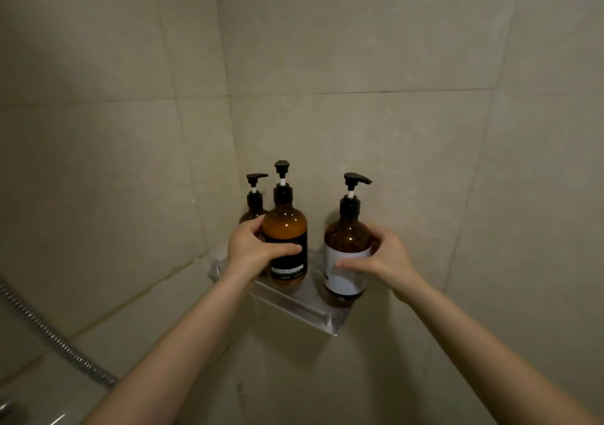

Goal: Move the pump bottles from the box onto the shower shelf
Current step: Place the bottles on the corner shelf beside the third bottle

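Note:
Three amber pump bottles stand on a clear corner shower shelf [294, 303]. My left hand [250, 250] grips the middle bottle with a black label [286, 225], thumb across its front. My right hand [385, 261] grips the bottle with a white label [346, 238] at the shelf's right end, thumb on the label. A third bottle [255, 202] stands behind in the corner, mostly hidden by my left hand and the black-label bottle. All pump heads are black. The box is out of view.
Beige tiled walls meet in a corner behind the shelf. A metal shower hose [55, 339] runs diagonally at the lower left, with a bit of chrome fitting [9, 408] at the bottom-left edge.

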The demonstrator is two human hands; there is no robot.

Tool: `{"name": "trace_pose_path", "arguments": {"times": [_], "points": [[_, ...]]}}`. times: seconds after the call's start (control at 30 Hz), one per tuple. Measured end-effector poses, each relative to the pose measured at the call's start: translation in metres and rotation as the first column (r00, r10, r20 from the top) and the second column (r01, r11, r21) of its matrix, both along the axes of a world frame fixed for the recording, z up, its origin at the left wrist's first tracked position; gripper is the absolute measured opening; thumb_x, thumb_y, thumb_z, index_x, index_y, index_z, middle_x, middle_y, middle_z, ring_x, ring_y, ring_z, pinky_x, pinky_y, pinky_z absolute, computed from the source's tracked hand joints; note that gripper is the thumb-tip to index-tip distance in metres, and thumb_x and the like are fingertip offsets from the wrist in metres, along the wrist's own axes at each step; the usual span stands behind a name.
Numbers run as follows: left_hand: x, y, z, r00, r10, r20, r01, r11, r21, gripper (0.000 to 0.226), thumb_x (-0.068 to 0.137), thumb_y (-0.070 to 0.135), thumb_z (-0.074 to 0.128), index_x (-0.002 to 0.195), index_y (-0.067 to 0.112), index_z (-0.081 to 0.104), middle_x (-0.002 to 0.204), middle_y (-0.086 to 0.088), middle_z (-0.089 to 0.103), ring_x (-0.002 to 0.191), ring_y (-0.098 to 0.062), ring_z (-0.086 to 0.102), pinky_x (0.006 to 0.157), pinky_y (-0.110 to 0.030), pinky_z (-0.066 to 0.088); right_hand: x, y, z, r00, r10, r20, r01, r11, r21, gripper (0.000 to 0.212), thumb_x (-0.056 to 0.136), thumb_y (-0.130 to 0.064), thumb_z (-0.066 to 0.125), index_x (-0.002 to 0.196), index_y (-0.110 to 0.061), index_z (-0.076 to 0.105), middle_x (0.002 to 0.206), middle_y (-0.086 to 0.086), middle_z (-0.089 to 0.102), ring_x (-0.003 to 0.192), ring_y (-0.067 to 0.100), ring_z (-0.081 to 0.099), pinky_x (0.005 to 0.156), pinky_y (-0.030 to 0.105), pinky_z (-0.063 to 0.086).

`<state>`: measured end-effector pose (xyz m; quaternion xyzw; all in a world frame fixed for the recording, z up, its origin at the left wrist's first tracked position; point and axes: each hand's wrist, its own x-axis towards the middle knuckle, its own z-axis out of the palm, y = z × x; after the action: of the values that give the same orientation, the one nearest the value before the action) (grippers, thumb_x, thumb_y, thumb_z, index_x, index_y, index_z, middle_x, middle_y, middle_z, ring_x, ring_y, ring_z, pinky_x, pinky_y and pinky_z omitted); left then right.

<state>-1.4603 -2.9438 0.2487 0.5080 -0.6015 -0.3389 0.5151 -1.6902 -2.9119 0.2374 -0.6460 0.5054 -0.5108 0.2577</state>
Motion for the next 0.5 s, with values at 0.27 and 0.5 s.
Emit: {"name": "trace_pose_path", "arguments": {"times": [0.27,0.5], "points": [[-0.004,-0.019,-0.020,0.994,0.010,0.111,-0.009,1.000,-0.007,0.068,0.044,0.031,0.089,0.105,0.025,0.060,0.115,0.000,0.060,0.105,-0.016,0.055,0.089,-0.036,0.047,0.007,-0.006,-0.014,0.998,-0.067,-0.021,0.067,0.998,0.003,0.060,0.048,-0.026,0.091,0.100,-0.030,0.062,0.094,-0.017,0.067,0.091,0.000,0.063,0.073,0.015,0.048],[-0.001,-0.028,-0.033,0.980,0.012,0.197,-0.010,1.000,-0.010,0.084,0.043,0.036,0.089,0.118,0.017,0.058,0.116,0.000,0.061,0.108,-0.018,0.056,0.092,-0.038,0.048,0.020,-0.005,-0.019,0.995,-0.090,-0.041,0.092,0.995,0.028,0.054,0.051,-0.025,0.090,0.092,-0.040,0.058,0.089,-0.022,0.064,0.085,-0.011,0.060,0.069,0.007,0.047]]}}
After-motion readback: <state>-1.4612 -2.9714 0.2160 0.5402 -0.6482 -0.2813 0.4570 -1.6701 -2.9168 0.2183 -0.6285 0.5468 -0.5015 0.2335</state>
